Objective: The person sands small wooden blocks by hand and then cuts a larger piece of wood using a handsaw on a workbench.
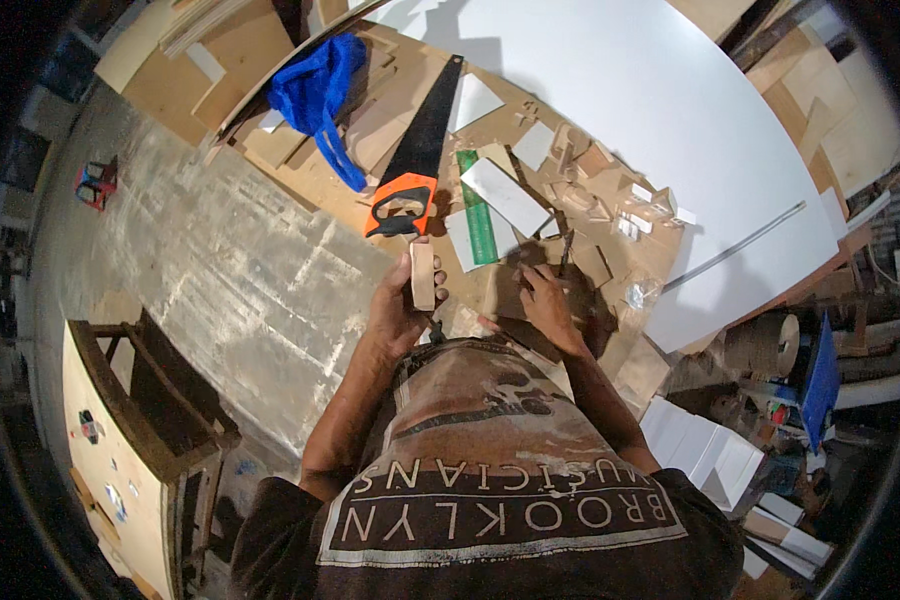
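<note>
A small, pale rectangular wood block (pixel 423 277) stands upright in my left hand (pixel 400 305), with the thumb on one side and the fingers wrapped round the other. My right hand (pixel 547 302) reaches low over the work surface, its fingers apart and no held thing visible. Close beside those fingers lies a slim dark stick-like tool (pixel 567 248). Just beyond my left hand is a handsaw (pixel 420 150) with an orange and black handle, its dark blade pointing away. A green ruler-like strip (pixel 477 210) lies between the saw and a white rectangular board piece (pixel 506 196).
Small wood offcuts (pixel 585 185) are strewn beyond my right hand. A blue cloth (pixel 320 90) rests on boards at the far left. A large white sheet (pixel 610 70) spans the far right, with a thin metal rod (pixel 735 243) on it. A wooden frame cabinet (pixel 120 440) stands lower left.
</note>
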Demonstrator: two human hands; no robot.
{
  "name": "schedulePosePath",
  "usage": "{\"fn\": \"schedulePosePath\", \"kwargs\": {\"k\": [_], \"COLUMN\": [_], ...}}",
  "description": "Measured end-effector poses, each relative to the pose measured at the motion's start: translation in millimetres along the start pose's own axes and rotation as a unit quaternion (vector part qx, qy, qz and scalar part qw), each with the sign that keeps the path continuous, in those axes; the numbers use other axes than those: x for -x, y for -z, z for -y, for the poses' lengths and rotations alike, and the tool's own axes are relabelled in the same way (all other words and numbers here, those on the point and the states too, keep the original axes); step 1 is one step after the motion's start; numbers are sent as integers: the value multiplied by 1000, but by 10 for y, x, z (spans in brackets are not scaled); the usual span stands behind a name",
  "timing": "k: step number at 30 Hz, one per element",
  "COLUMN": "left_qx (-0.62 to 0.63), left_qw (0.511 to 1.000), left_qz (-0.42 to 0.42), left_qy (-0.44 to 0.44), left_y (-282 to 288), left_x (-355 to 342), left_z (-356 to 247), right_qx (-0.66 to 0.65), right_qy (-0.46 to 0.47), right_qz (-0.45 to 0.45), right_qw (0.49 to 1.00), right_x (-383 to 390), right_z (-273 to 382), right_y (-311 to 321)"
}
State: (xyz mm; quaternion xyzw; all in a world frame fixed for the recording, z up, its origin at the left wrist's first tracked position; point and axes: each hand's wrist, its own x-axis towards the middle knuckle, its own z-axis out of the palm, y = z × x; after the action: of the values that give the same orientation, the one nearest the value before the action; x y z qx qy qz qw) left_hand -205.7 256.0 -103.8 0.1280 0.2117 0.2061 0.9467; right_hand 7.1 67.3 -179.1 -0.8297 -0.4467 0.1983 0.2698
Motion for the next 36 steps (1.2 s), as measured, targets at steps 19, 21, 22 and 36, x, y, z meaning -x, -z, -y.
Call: {"fn": "schedulePosePath", "kwargs": {"k": [19,21,22,36], "left_qx": [-290,-296,-301,-213], "left_qw": [942,939,936,973], "left_qz": [92,102,111,91], "left_qy": [-142,-141,-142,5], "left_y": [-734,-711,-702,-909], "left_x": [281,309,322,461], "left_z": [1391,1498,1545,2205], "right_qx": [-273,-272,-271,-291], "right_qy": [112,95,79,69], "right_qz": [-158,-148,-137,-130], "right_qw": [942,946,949,945], "right_x": [1027,1163,1223,1804], "right_z": [717,702,699,152], "right_y": [1073,1162,1202,1318]}}
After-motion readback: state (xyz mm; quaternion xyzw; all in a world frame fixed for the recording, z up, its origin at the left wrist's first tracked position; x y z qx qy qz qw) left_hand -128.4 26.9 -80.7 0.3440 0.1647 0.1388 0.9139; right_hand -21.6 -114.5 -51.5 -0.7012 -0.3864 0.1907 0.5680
